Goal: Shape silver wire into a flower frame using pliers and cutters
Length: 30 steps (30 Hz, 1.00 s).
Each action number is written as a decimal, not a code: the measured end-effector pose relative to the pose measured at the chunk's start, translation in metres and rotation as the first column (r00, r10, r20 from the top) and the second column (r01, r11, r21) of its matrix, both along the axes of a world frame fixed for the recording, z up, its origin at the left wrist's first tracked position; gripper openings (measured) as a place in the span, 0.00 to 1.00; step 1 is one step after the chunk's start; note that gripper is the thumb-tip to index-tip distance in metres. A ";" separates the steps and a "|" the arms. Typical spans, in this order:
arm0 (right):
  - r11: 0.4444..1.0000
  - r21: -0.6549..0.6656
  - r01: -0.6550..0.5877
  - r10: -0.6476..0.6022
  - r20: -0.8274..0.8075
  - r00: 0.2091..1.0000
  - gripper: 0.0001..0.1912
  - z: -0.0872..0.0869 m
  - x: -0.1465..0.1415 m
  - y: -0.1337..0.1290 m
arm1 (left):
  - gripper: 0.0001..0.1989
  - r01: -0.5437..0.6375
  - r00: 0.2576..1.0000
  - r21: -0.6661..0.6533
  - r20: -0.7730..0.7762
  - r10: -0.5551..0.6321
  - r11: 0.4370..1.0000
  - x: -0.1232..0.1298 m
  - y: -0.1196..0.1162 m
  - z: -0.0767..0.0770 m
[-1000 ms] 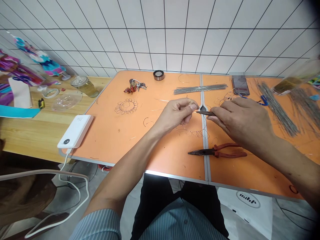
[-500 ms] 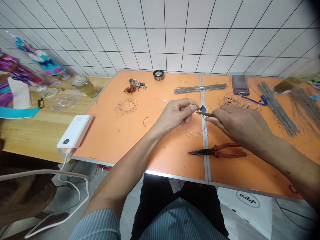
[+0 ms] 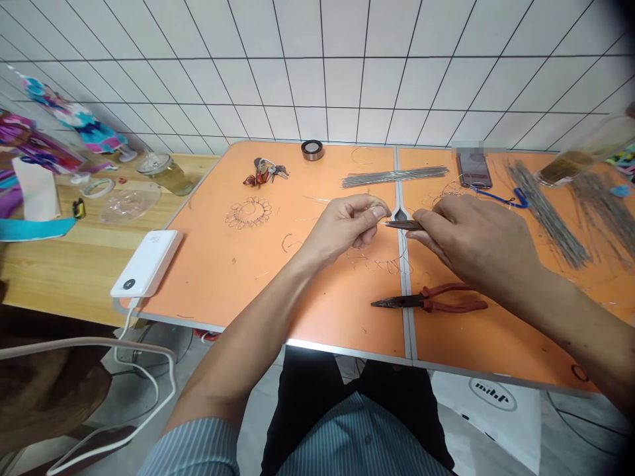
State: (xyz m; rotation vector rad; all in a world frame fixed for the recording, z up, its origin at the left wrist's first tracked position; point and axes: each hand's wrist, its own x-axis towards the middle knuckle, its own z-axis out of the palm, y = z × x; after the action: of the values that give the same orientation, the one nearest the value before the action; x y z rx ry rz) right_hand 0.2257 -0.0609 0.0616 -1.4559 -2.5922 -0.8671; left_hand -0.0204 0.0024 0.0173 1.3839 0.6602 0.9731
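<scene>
My left hand point(image 3: 354, 223) is closed, thumb and forefinger pinching a thin copper-coloured wire point(image 3: 383, 223). My right hand point(image 3: 479, 235) is wrapped around a pair of pliers point(image 3: 405, 225), whose handles are hidden in the palm. Their dark jaws point left and meet the wire just beside my left fingertips. Below the hands, a looped length of fine wire point(image 3: 391, 266) shows against the orange table; I cannot tell if it joins the pinched wire. Red-handled long-nose pliers point(image 3: 430, 301) lie nearer to me, across the table seam.
On the orange table point(image 3: 223, 277) are a looped wire ring point(image 3: 248, 212), keys point(image 3: 266, 170), a tape roll point(image 3: 312, 150), straight wire bundles point(image 3: 394, 176) point(image 3: 550, 215), a phone point(image 3: 473, 170) and a blue hooked piece point(image 3: 520, 197). A white power bank point(image 3: 147, 263) sits at the left edge.
The pliers' jaws have turned slightly and come a little closer to my left fingertips. My left hand keeps its pinch, and the view has shifted slightly.
</scene>
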 end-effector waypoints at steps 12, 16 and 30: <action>0.997 -0.069 0.032 -0.035 -0.041 0.999 0.27 0.003 -0.002 0.003 | 0.26 0.015 1.000 -0.026 0.001 -0.015 1.000 -0.001 0.001 0.001; 0.996 -0.082 0.024 -0.029 -0.054 0.998 0.25 0.004 -0.002 0.002 | 0.26 0.033 0.999 -0.013 0.000 -0.033 0.999 -0.001 0.001 0.001; 0.989 0.110 -0.103 0.099 0.045 0.994 0.29 -0.009 0.008 0.008 | 0.25 0.051 0.999 -0.013 -0.018 -0.052 0.999 -0.001 0.001 0.003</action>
State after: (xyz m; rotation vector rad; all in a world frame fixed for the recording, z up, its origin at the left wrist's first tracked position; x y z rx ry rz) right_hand 0.2342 -0.0528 0.0526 -1.2800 -2.5717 -1.0201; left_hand -0.0217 0.0031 0.0201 1.3941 0.6401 0.9150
